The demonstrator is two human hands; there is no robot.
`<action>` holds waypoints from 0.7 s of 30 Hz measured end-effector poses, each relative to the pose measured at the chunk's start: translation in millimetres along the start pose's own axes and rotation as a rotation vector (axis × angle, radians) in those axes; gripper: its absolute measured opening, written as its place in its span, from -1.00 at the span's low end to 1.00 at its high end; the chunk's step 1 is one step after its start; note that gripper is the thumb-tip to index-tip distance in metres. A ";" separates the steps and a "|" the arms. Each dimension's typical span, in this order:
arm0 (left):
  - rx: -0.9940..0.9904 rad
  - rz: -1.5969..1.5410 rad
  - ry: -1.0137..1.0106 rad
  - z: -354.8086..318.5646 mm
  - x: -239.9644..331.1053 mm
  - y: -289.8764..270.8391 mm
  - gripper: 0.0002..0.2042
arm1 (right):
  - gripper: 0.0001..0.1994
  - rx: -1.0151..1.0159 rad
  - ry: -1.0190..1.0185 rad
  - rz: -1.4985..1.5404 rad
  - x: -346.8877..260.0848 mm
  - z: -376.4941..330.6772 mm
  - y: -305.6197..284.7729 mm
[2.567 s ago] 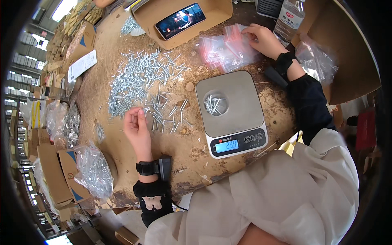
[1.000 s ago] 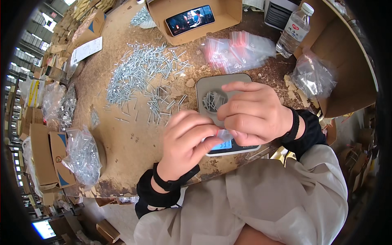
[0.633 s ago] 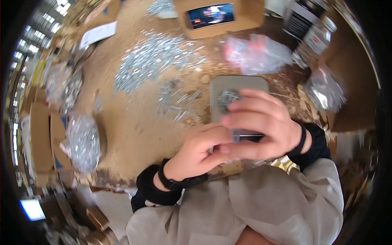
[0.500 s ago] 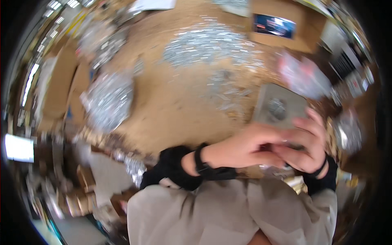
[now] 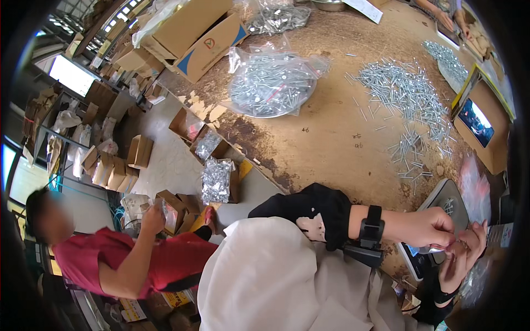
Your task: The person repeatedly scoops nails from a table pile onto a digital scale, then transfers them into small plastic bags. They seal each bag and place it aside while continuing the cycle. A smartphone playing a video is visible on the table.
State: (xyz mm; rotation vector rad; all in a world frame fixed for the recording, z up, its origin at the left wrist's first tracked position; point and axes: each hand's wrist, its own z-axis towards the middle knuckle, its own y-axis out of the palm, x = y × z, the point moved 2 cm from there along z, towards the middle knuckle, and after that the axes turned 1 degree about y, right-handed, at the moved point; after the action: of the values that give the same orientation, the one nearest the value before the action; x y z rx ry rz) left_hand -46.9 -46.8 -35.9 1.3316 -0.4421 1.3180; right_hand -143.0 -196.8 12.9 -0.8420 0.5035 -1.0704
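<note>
My left hand point(image 5: 428, 227) is closed in a pinch on what looks like a small clear plastic bag point(image 5: 436, 250), mostly covered by my fingers. Facing it, my right hand point(image 5: 462, 256) has its fingertips on the same bag, its other fingers partly extended. Both hands are over the near part of a grey weighing scale point(image 5: 450, 193). A few screws point(image 5: 450, 207) lie on the scale's plate. Beyond it spreads a large heap of loose silver screws point(image 5: 406, 91), with a smaller scatter on its near side.
A bowl heaped with bagged screws point(image 5: 273, 85) stands on the worn wooden table point(image 5: 326, 149). Cardboard boxes point(image 5: 210, 49) sit at the far left. A phone point(image 5: 476, 122) leans in a carton at right. A person in red point(image 5: 127, 254) is at lower left; another person's hands point(image 5: 447, 22) are far right.
The view has swung left, bringing the floor and the person in red into sight. My hands now appear farther right, still close together, with the small bag's shiny edge visible.
</note>
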 end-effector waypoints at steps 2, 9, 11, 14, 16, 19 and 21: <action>0.053 0.174 0.015 -0.3 5.1 -7.1 -0.74 | -0.91 -0.072 0.003 0.136 -1.3 -1.1 -2.6; 0.020 0.453 0.096 -0.5 33.2 -26.3 -0.74 | -0.82 -0.195 -0.067 0.384 -2.9 10.7 1.6; 0.018 0.335 0.047 -0.6 31.7 -26.0 -0.75 | -0.79 -0.196 -0.073 0.391 -1.1 11.2 0.0; 0.031 0.249 -0.008 1.9 22.2 -27.5 -0.76 | -0.73 -0.238 -0.045 0.326 -4.2 12.6 0.0; 0.004 0.281 -0.028 2.1 23.5 -27.2 -0.77 | -0.74 -0.262 -0.086 0.301 1.2 10.6 0.5; 0.025 0.285 -0.053 2.1 20.1 -27.9 -0.79 | -0.78 -0.188 -0.028 0.220 4.7 5.5 1.9; 0.028 0.265 -0.060 1.8 20.4 -26.4 -0.79 | -0.79 -0.216 -0.023 0.203 9.1 -3.6 2.0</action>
State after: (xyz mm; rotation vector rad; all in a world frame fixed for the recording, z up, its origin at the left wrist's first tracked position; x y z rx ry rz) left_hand -17.4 -32.4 -29.5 1.3721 -0.6615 1.5083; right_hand -140.7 -205.9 9.4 -0.9690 0.6791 -0.8290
